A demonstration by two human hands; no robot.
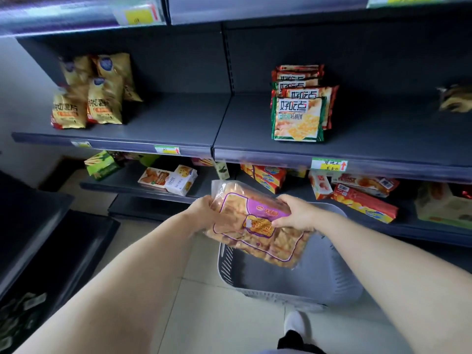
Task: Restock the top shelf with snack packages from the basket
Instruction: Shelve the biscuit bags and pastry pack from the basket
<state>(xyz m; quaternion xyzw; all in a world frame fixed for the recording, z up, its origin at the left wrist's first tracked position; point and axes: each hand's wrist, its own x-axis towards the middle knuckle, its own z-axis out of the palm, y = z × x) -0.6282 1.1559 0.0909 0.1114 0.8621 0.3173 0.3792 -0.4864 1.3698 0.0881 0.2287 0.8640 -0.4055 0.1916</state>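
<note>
Both hands on the snack package (255, 226), held over the basket (314, 274).
The left hand (204, 210) curls round the pack's left edge, and the right hand (296, 213) wraps its fingers over the top right; the pack sits tilted between them, just above the basket. The likely risk is that the glossy film looks slippery and the contents brittle, so a hard squeeze could crush them and a slack grip could drop the pack. Up ahead of the hands, the shelf (178, 118) shows bare room between the yellow chip bags (88, 103), up-left of the left hand, and the cracker packs (298, 116), above the right hand. Its front lip and price tag (167, 150) lie in the lifting path.
</note>
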